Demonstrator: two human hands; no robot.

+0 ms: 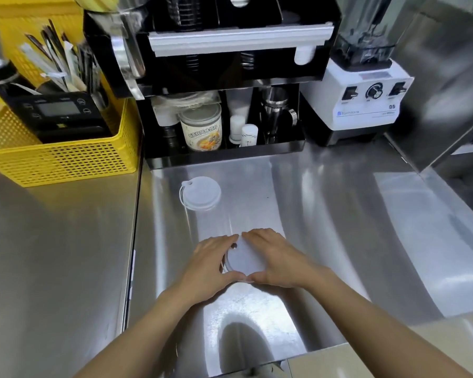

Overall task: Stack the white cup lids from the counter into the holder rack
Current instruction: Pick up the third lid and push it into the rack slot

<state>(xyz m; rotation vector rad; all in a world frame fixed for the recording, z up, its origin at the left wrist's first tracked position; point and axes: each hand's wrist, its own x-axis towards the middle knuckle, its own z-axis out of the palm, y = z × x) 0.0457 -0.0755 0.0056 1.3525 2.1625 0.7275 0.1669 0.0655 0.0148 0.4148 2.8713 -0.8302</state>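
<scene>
**Lids gathered between two hands on the counter**

A small stack of white lids (243, 259) is cupped low in the centre of the frame on the steel counter (325, 214). It is enclosed from the left by the left hand (210, 264) and from the right by the right hand (276, 259), fingers curled round its rim and fingertips nearly meeting above it; both hands are closed on the stack. A second lid (200, 192) is seen lying alone on the counter, above and to the left of the hands, well apart from them. The black holder rack (230, 64) is placed at the top centre. A yellow basket (60, 159) is seen at the upper left and a white blender (363, 96) at the upper right
</scene>
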